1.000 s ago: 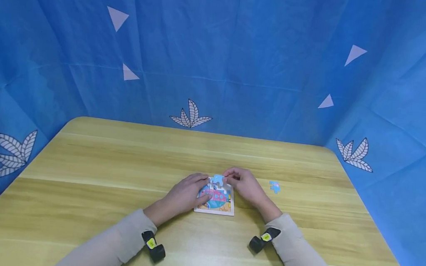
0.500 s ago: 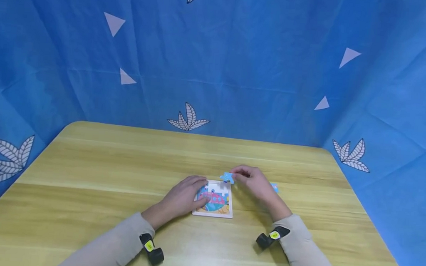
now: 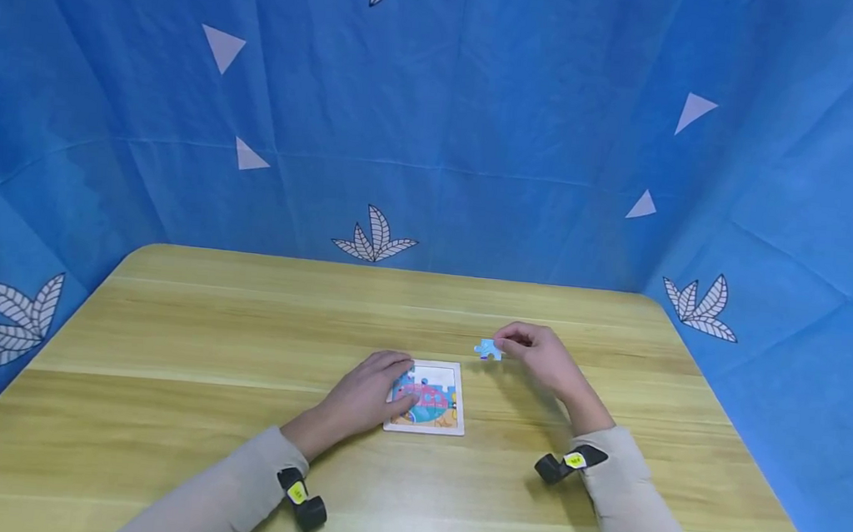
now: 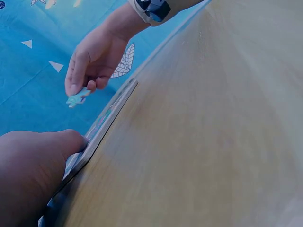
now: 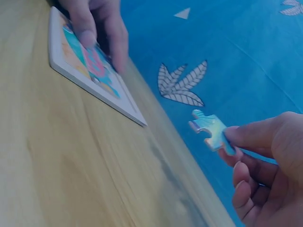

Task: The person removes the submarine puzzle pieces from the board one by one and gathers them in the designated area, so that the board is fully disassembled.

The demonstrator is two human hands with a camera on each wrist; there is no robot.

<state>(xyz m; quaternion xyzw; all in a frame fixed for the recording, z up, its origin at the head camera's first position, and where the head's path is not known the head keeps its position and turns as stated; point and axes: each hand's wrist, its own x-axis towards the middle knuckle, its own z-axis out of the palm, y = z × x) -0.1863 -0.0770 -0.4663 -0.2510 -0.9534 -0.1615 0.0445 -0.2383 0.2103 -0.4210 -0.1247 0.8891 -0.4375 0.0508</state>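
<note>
Farther right than a second ago, the right hand [image 3: 545, 362] pinches a blue puzzle piece [image 3: 488, 349] above the worktop [image 3: 240, 343]; the left hand [image 3: 359, 391], its grip apart, still rests on the framed puzzle [image 3: 440, 401].

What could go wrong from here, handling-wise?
1. Slip: the right hand pinches the puzzle piece by one end, in the air; it could drop.
2. Shift: the left hand rests on the left side of the tray; pressing elsewhere might nudge it.
3. Misplacement: the white gap looks wider than the piece, so it could go in off-position.
</note>
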